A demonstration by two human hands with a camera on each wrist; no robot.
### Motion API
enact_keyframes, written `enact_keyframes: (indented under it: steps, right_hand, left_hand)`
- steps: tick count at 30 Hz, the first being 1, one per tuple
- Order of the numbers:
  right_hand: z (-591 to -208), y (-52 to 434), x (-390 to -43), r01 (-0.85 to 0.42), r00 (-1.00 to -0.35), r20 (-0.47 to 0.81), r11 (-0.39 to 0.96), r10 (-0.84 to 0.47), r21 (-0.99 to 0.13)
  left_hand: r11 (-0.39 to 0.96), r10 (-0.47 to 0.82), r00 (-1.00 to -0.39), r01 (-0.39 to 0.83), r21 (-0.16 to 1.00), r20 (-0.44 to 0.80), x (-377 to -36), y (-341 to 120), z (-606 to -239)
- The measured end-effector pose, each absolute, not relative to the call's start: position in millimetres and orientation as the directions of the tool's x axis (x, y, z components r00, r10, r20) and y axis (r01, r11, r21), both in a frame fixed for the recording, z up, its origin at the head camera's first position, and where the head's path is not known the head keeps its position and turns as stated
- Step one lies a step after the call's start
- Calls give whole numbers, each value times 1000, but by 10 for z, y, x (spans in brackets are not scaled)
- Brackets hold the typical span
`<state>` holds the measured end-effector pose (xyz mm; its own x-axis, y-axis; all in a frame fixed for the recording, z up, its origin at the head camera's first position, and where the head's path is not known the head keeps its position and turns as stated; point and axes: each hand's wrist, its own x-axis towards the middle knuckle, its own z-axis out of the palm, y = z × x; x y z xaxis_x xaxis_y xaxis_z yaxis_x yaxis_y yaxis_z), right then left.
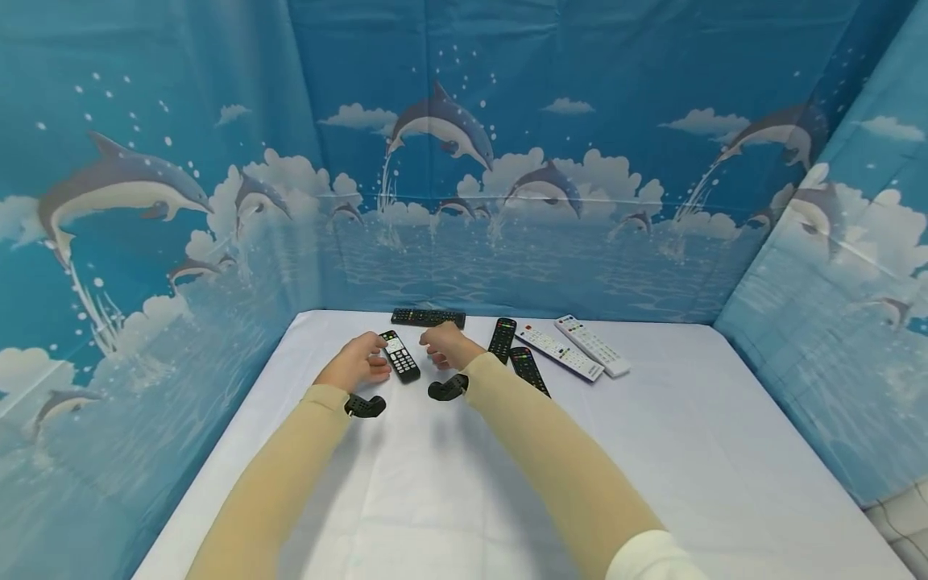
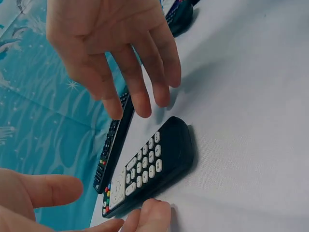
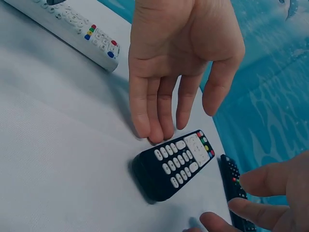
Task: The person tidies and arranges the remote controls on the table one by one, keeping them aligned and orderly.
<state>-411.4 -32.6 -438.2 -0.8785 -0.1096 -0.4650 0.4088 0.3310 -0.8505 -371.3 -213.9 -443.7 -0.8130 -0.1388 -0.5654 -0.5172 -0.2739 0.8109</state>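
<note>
With the small black remote lying flat on the white tabletop between our hands, our left hand loosely open at its near side and our right hand spread, released, just beside it, we judge it best to close both sets of fingers on its long edges, clear of the keys.

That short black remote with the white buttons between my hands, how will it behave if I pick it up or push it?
The black remote looks like a rigid plastic bar, so it should stay stiff, not flop. It lies flat on the white cloth, so a push would likely slide it, not roll it. Its glossy casing may be slightly slippery; probably light.
</note>
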Motion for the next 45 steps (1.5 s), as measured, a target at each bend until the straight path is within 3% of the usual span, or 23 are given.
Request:
enact_keyframes:
  steps: [8, 18, 26, 36, 45]
  right_hand:
    - [-4498, -402, -4129, 405, -872, -478, 390, -109, -827]
    - [-4667, -490, -4111, 347, -894, -432, 424, -121, -837]
    - [-4645, -410, -3972, 330, -907, -393, 321, -154, -888]
    - [-4612, -330, -3998, 339, -892, -390, 233, -229, -911]
    - [-4636, -264, -4048, 347, -856, -396, 201, -332, -916]
  left_hand:
    - [-253, -131, -795, -551, 795, -592, -3790, -2042, -4445]
    - [-242, -156, -819, -510, 826, -551, -3780, -1933, -4584]
    - [-219, -225, -824, -477, 851, -520, -3814, -1903, -4676]
    - [-234, -215, -828, -472, 850, -518, -3850, -1956, -4714]
    - [-218, -94, -877, -443, 869, -471, -3725, -2050, -4658]
